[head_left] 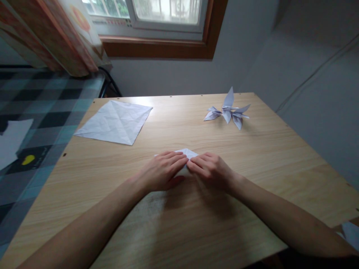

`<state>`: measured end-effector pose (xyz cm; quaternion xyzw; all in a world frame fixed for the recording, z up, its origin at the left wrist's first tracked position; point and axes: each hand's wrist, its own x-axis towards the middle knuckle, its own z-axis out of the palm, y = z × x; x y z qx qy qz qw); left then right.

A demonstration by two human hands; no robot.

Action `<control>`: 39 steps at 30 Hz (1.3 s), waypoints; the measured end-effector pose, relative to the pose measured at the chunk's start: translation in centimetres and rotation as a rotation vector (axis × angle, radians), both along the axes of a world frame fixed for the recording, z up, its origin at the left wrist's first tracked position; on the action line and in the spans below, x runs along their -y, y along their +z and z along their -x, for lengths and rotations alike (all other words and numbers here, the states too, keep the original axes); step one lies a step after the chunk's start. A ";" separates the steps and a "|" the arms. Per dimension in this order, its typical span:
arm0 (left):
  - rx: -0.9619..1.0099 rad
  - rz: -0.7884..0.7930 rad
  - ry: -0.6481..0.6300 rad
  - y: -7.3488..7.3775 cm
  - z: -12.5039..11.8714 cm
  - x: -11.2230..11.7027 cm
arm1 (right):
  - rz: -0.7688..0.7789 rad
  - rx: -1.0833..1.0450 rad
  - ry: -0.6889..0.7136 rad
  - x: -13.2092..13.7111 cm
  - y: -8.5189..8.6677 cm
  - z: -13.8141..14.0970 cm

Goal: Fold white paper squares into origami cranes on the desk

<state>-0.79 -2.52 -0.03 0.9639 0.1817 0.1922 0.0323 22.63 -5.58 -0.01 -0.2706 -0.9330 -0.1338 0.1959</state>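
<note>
A small folded sheet of white paper [187, 152] lies on the wooden table near its middle, mostly covered by both hands. Only its pointed far edge and a sliver at the left show. My left hand [165, 168] presses on its left part, fingers together and stretched toward the right, thumb tucked lower. From the right, my right hand [211, 169] meets it with bent fingers closed at the paper's near edge. The fingertips of the two hands almost touch. How the paper is folded underneath cannot be seen.
A creased white sheet [117, 121] lies flat at the table's [174, 123] far left. Folded paper cranes [228, 110], joined or touching, stand at the far right. Left of the table is a checked cloth [56, 93] with white paper [14, 140] on it. A window is behind.
</note>
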 end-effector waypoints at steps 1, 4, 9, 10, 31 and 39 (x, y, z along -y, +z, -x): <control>0.017 0.003 0.006 0.0 0.0 0.0 | -0.015 -0.028 -0.007 0.0 0.0 0.1; 0.082 -0.002 0.020 -0.1 -0.1 -0.1 | -0.022 -0.110 -0.010 0.0 -0.1 0.2; 0.152 -0.024 0.060 -0.3 -0.3 -0.2 | 0.035 -0.161 -0.022 0.1 -0.4 0.5; 0.156 -0.028 0.063 -0.3 -0.3 -0.2 | 0.059 -0.146 -0.022 0.2 -0.3 0.6; 0.193 0.171 0.107 0.2 0.1 -0.5 | -0.006 -0.061 -0.081 -0.3 -0.4 0.2; 0.129 0.005 0.149 -0.1 -0.1 -0.2 | 0.019 -0.207 -0.192 -0.7 -0.6 0.1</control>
